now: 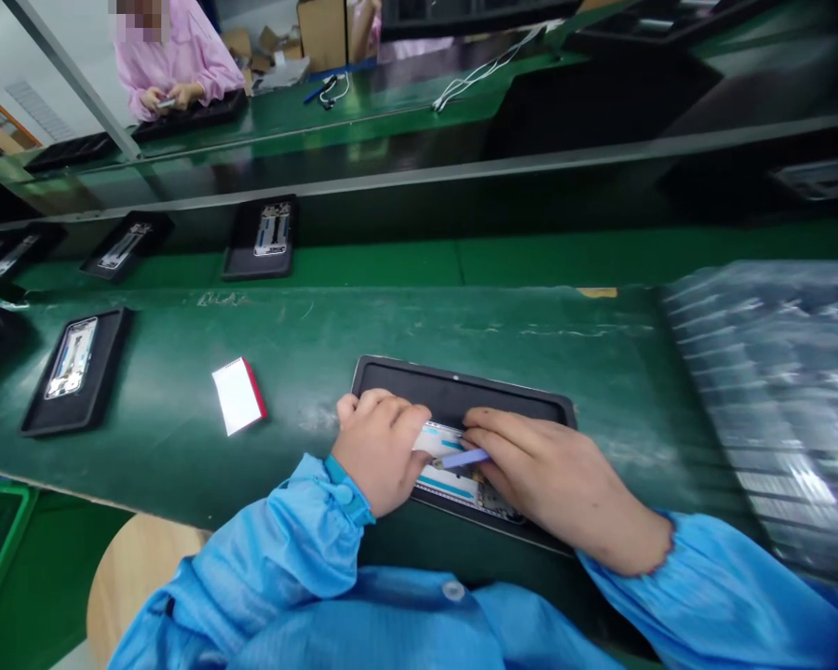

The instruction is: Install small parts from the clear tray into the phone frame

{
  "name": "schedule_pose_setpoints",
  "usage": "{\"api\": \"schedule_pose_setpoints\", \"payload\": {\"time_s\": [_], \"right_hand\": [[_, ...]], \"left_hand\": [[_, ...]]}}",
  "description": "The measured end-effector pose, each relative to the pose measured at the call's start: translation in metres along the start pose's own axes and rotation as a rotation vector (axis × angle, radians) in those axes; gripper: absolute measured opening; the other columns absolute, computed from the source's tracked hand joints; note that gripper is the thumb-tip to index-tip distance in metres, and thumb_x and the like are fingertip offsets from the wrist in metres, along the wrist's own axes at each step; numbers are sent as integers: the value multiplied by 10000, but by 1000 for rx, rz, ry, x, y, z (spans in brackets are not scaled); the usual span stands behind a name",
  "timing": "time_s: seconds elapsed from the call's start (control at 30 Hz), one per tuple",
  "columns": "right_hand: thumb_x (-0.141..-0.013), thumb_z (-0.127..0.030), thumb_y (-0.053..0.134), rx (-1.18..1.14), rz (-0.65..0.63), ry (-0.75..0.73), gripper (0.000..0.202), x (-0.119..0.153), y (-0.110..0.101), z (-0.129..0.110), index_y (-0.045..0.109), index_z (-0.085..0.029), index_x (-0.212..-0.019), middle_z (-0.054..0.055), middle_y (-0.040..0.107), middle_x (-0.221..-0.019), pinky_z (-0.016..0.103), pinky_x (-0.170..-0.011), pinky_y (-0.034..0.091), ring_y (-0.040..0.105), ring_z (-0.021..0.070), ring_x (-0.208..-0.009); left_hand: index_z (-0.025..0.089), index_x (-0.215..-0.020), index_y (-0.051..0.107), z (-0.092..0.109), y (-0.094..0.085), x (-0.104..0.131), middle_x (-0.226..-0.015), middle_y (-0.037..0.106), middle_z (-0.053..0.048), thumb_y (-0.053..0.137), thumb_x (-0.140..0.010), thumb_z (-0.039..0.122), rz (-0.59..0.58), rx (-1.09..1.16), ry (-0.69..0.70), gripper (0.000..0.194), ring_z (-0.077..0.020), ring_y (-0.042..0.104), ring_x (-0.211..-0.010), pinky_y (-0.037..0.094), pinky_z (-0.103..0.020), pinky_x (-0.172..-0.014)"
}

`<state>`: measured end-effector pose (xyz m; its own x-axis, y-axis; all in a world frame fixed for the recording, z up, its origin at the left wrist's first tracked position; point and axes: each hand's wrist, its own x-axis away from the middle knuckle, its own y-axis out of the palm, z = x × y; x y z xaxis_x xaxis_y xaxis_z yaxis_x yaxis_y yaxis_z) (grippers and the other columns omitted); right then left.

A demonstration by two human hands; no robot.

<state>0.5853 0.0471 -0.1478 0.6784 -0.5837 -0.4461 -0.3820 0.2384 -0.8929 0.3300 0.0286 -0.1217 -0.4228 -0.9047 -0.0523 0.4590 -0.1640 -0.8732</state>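
An opened phone (453, 484), with white and blue strips and bare inner parts showing, lies in a black tray (453, 380) in front of me. My left hand (383, 456) is curled over the phone's left end, thumb and forefinger closed on it by a white area. From the right, my right hand (548, 470) reaches over the phone with its fingers bent together. A slim purple tool (465, 458) sticks out from under those fingers toward my left thumb. Its exact kind does not show, and my right hand covers the phone's right part.
A white pad with a red edge (238, 398) lies left on the green bench (307, 340). Beyond it is another tray (104, 372) with a phone. More trays (234, 251) line the back. Clear plastic trays (789, 391) stand right. A person in pink (182, 56) sits across.
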Motion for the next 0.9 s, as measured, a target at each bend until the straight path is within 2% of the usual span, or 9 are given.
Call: {"api": "schedule_pose_setpoints", "payload": {"time_s": [0.23,0.5,0.7,0.9], "right_hand": [[-994,-154,574,-28,-45,32,236,-6,7,-1,796,-186,-1068,97,792,-1168,354,-859,618,760,228,-980],[-1035,-169,523,-103,-72,141,224,-11,6,-8,747,-172,-1030,101,779,-1145,340,-775,632,765,213,-955],[-1003,-96,515,-22,-10,92,309,-2,7,-13,782,-142,-1149,120,784,-1208,401,-908,631,763,253,-1042],[-1014,-138,541,42,-46,63,307,5,3,-20,800,-148,-1179,127,785,-1238,405,-837,609,745,256,-988]], "left_hand": [[238,-1345,631,2,-1,-2,-1329,731,-95,669,-979,251,-63,6,-13,369,-341,589,-1265,388,-571,-1026],[235,-1358,618,1,-1,-2,-1335,725,-107,718,-984,325,-71,20,-2,398,-353,581,-1272,397,-576,-1012],[228,-1354,622,3,-2,-2,-1330,728,-104,689,-984,281,-74,30,-15,380,-342,584,-1268,395,-574,-1020],[225,-1327,631,4,-2,-3,-1337,729,-101,724,-979,295,-77,25,-28,367,-343,582,-1277,380,-580,-1027]]}}
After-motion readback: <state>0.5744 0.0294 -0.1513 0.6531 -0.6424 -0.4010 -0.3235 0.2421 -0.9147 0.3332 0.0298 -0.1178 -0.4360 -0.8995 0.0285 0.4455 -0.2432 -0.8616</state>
